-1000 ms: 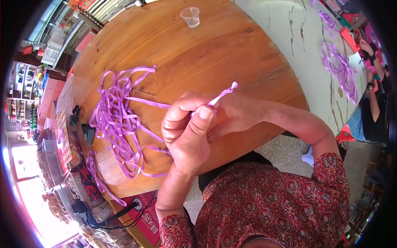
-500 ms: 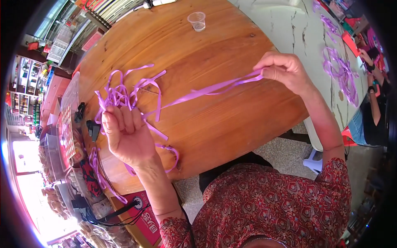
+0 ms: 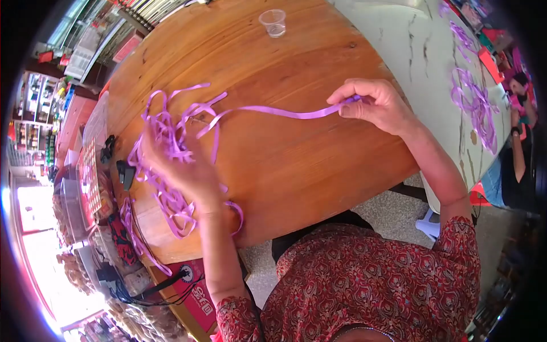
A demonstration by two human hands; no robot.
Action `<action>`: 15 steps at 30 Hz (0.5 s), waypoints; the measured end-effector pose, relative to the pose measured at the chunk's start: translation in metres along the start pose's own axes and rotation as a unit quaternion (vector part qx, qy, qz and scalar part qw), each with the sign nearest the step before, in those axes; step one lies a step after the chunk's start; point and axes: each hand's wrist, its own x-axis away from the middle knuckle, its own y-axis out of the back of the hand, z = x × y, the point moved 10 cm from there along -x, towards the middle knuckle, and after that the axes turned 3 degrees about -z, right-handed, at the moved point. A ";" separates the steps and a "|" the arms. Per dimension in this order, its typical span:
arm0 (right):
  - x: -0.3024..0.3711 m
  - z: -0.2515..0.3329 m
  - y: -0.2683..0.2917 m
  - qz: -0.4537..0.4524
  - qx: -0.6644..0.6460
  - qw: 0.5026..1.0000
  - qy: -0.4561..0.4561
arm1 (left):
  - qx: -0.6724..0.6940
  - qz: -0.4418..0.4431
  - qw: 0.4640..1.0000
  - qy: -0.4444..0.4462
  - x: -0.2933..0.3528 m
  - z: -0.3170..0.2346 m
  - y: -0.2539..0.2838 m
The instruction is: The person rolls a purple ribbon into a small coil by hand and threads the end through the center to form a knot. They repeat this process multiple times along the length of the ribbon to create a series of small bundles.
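A long purple ribbon [image 3: 285,112] runs from my right hand [image 3: 373,106] leftward over the wooden table. That hand pinches the ribbon's end between thumb and fingers. The strand sags slightly and leads into a tangled purple ribbon pile [image 3: 164,126] at the table's left side. My left hand [image 3: 181,171] is over the pile, its fingers smeared by motion, so whether they hold any ribbon is unclear. More loops of the pile spread out below this hand, toward the table's near left edge.
A clear plastic cup [image 3: 275,25] stands at the far side of the wooden table [image 3: 319,165]. On the white marbled table [image 3: 393,34] at right lie more purple ribbons [image 3: 476,108], near another person's arm. Black clips and plastic boxes line the left edge.
My left hand, closed earlier, has shifted and blurred over the pile, and loops have dropped below it. The right hand moved slightly left; the ribbon between slackened from a taut line.
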 end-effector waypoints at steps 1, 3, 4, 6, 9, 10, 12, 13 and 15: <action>-0.002 0.008 -0.008 0.017 0.005 1.000 0.023 | 0.024 0.030 0.999 -0.008 0.005 -0.028 -0.017; -0.003 0.013 -0.019 0.039 -0.002 0.999 0.022 | 0.045 0.128 0.988 -0.077 0.015 -0.076 -0.046; -0.004 0.017 -0.026 0.047 0.002 0.998 0.044 | 0.078 0.169 0.975 -0.123 0.023 -0.098 -0.055; -0.001 0.020 -0.032 0.055 0.009 0.997 0.062 | 0.187 0.221 0.954 -0.080 0.037 -0.120 -0.076; 0.002 0.023 -0.031 0.031 0.059 0.993 0.093 | 0.265 0.254 0.930 0.001 0.059 -0.114 -0.105; 0.003 0.021 -0.031 0.031 0.054 0.994 0.088 | 0.269 0.256 0.928 0.002 0.060 -0.114 -0.107; 0.004 0.022 -0.029 0.027 0.049 0.995 0.080 | 0.337 0.344 0.869 0.117 0.073 -0.099 -0.127; 0.003 0.023 -0.031 0.036 0.054 0.995 0.071 | 0.339 0.347 0.866 0.119 0.073 -0.096 -0.128; 0.004 0.019 -0.032 0.045 0.058 0.996 0.060 | 0.290 0.339 0.890 0.094 0.069 -0.092 -0.125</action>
